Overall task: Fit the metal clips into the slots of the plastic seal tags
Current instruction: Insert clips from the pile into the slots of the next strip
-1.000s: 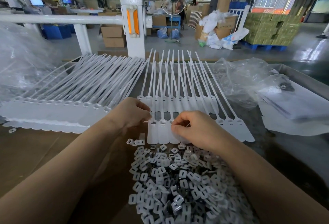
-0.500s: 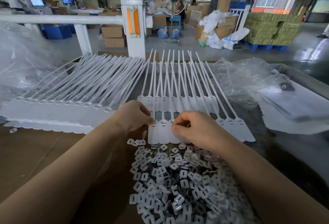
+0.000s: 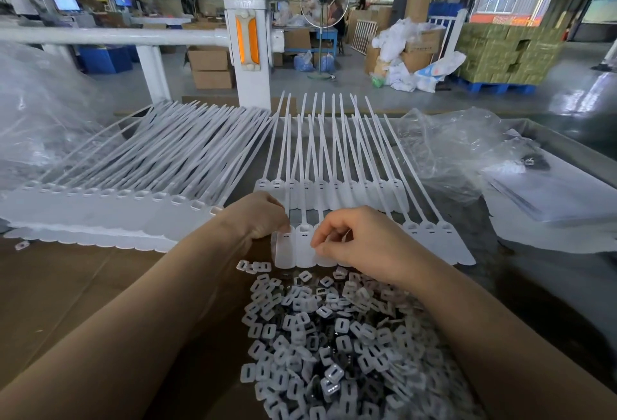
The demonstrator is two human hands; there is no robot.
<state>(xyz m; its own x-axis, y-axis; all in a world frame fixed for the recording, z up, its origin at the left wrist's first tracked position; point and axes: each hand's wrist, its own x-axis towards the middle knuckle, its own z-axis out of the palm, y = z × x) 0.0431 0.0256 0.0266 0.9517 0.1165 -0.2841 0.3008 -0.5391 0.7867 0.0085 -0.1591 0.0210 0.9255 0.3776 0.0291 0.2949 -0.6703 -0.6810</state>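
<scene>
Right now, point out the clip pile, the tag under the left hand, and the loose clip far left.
clip pile (image 3: 337,346), head view, middle of the heap.
tag (image 3: 284,252), head view, its flat label.
left hand (image 3: 258,215), head view, its back.
loose clip (image 3: 22,245), head view, its body.

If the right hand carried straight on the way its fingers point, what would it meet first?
Probably the seal tag just left of its fingertips, then the left hand beyond it; depth is hard to judge from this view.

Two hands (image 3: 257,215), many clips (image 3: 334,336), tags (image 3: 303,246)
</scene>
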